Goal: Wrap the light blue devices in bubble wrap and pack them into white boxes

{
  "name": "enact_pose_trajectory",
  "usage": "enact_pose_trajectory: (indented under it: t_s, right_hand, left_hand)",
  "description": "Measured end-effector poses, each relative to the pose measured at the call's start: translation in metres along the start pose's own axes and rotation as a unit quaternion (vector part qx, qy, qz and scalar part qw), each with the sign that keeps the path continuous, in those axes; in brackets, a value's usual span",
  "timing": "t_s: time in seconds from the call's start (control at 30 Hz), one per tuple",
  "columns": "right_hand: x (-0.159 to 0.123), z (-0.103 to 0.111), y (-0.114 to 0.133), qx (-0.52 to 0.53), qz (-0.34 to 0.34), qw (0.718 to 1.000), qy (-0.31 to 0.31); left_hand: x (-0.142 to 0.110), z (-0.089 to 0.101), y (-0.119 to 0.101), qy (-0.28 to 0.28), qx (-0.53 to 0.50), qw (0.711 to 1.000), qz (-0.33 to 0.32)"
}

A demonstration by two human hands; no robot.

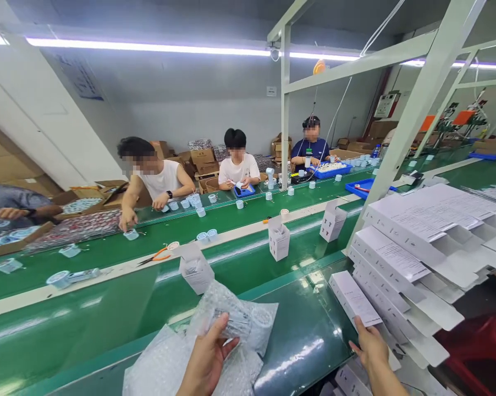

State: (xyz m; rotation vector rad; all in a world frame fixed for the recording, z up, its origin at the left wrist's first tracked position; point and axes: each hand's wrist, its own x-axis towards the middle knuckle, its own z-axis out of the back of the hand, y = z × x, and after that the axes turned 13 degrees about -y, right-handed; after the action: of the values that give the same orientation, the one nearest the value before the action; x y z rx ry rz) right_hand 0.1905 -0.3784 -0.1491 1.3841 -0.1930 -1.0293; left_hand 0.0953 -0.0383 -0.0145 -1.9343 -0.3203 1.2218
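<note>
- Left hand (207,360), bottom centre of the frame: fingers curl around a bubble-wrap pouch (235,319), thumb across its front. Wrist is cut off by the lower edge.
- Something slim and dark shows through the pouch; the wrap blurs it, possibly a small wrapped part.
- More loose bubble wrap (161,366) lies under the hand, running off the bottom edge.
- Right hand (369,346), lower right: fingertips pinch the near end of a flat white carton (353,300) that lies on the green table (301,335).
- Right of it, a fanned stack of flat cartons (413,264); lower layers are hidden by the upper ones.
- Mid-frame on the green conveyor belt (108,308): three upright open boxes (279,239), contents too small to read.
- Orange-handled pliers (159,254) lie on the belt's pale strip.
- Upper half: three seated workers (237,165) across the line; a fourth person's arm (17,212) is cut off at the left edge.
</note>
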Motion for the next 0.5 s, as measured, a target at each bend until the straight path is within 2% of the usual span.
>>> enact_pose_trajectory:
  t_s: [0.07,0.1,0.13,0.17,0.2,0.23,0.3,0.37,0.43,0.5]
  right_hand:
    - [-0.012,0.002,-0.014,-0.010,-0.017,1.000,0.013]
    - [-0.021,0.005,-0.018,-0.031,0.000,0.999,0.031]
    - [-0.030,0.006,-0.019,-0.064,0.044,0.995,0.054]
    - [-0.041,0.007,-0.017,-0.108,0.117,0.984,0.083]
    - [-0.053,0.006,-0.011,-0.160,0.214,0.957,0.118]
    - [-0.065,0.002,-0.001,-0.211,0.323,0.910,0.152]
    - [-0.090,-0.013,0.027,-0.290,0.515,0.770,0.241]
    - [-0.111,-0.036,0.057,-0.329,0.619,0.634,0.326]
    - [-0.124,-0.060,0.079,-0.313,0.648,0.571,0.395]
    - [-0.129,-0.081,0.090,-0.290,0.656,0.534,0.448]
  left_hand:
    - [-0.002,0.000,-0.005,-0.025,-0.025,0.999,0.009]
    - [-0.002,0.000,-0.008,-0.031,-0.035,0.999,0.010]
    - [-0.003,0.002,-0.011,-0.032,-0.043,0.999,0.007]
    - [-0.003,0.003,-0.015,-0.028,-0.048,0.998,0.001]
    - [-0.004,0.003,-0.019,-0.021,-0.051,0.998,-0.007]
    - [-0.006,0.001,-0.023,-0.012,-0.054,0.998,-0.016]
    - [-0.011,-0.006,-0.030,0.021,-0.062,0.997,-0.041]
    - [-0.018,-0.020,-0.034,0.074,-0.067,0.992,-0.078]
    - [-0.022,-0.035,-0.035,0.145,-0.051,0.981,-0.119]
    - [-0.020,-0.045,-0.034,0.200,-0.010,0.968,-0.153]
